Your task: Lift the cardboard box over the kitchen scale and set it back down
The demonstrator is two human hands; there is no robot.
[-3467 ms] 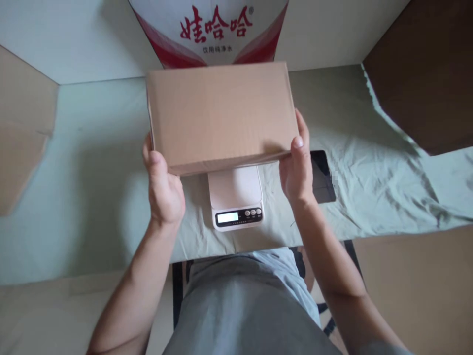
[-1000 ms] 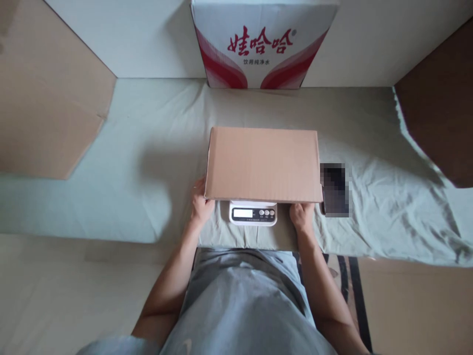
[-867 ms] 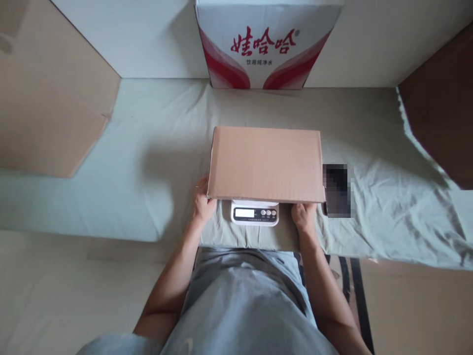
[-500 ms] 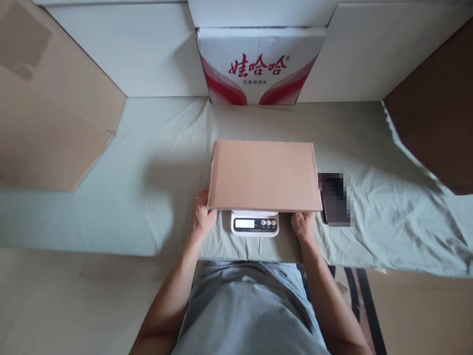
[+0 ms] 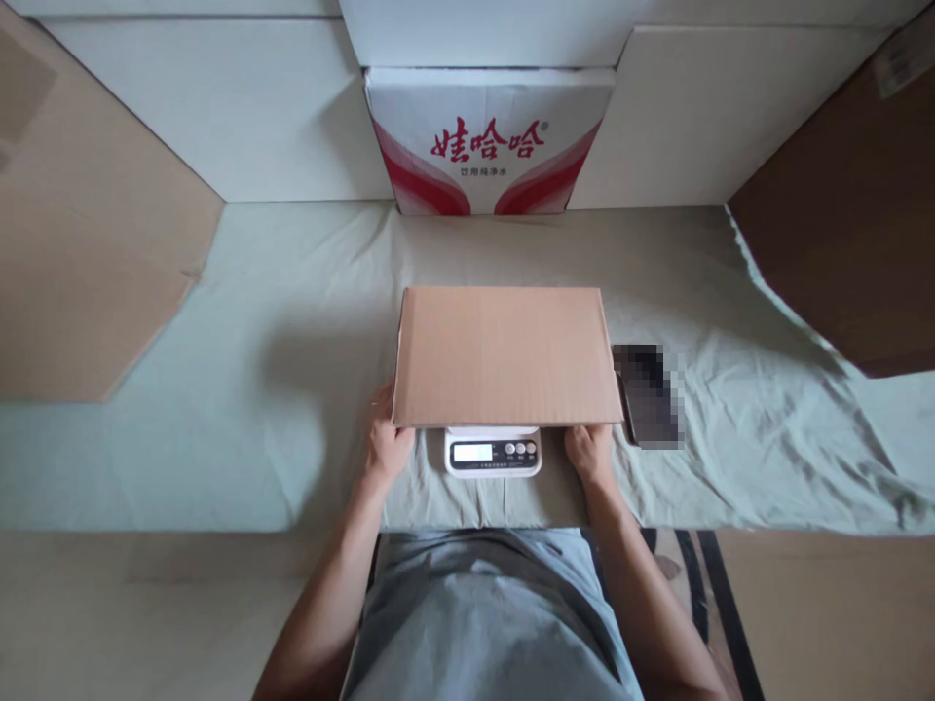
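Cardboard box (image 5: 504, 355) flat on scale (image 5: 493, 453); left hand (image 5: 387, 450), right hand (image 5: 588, 453) at near corners, grasp unclear; looks light, stiff.

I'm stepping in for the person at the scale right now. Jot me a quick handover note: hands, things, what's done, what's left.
Left hand: at the near left corner of the cardboard box, fingers under its edge.
Right hand: at the near right corner, likewise.
Box: flat on the white scale, covering its platform; display uncovered.
Phone: on the cloth right of the box.
Done: box set on the scale.
Left: probably let go and read the display; figures unreadable here.
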